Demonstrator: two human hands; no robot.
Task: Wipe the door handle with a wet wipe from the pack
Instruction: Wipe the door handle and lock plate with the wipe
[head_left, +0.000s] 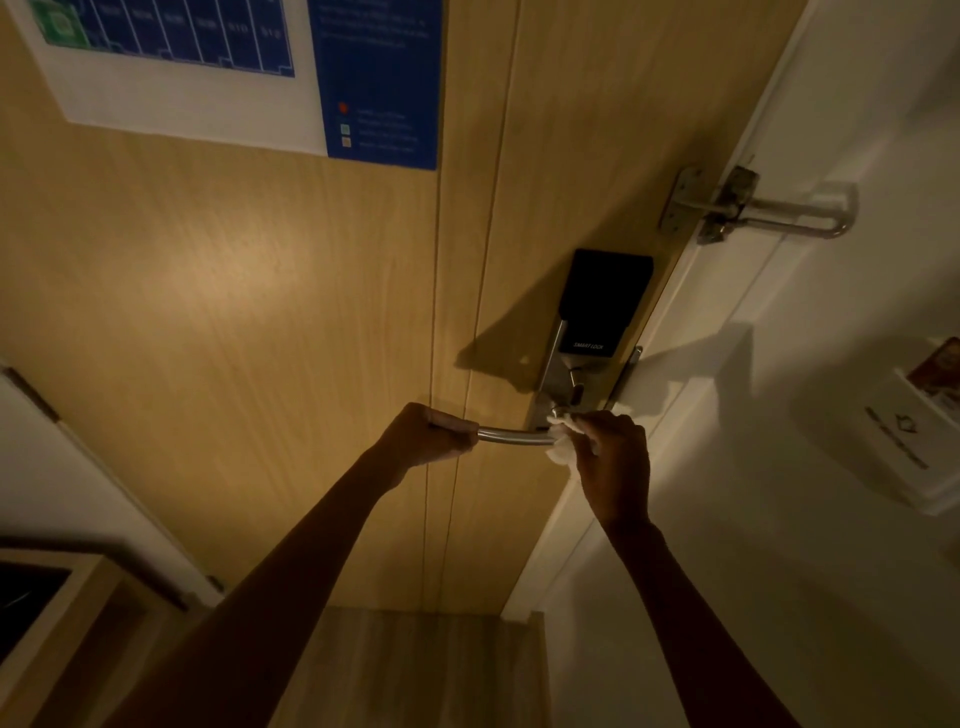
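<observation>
A silver lever door handle (514, 436) sticks out leftward from the lock plate on a light wooden door (260, 312). My left hand (431, 436) is closed around the free end of the lever. My right hand (613, 452) holds a crumpled white wet wipe (563, 451) pressed against the lever's base, close to the plate. The wipe pack is not in view.
A black smart lock panel (602, 301) sits just above the handle. A metal swing-bar door guard (753, 208) bridges door and white frame at upper right. A blue and white floor plan (244, 67) hangs on the door. A white card holder (914, 436) is on the right wall.
</observation>
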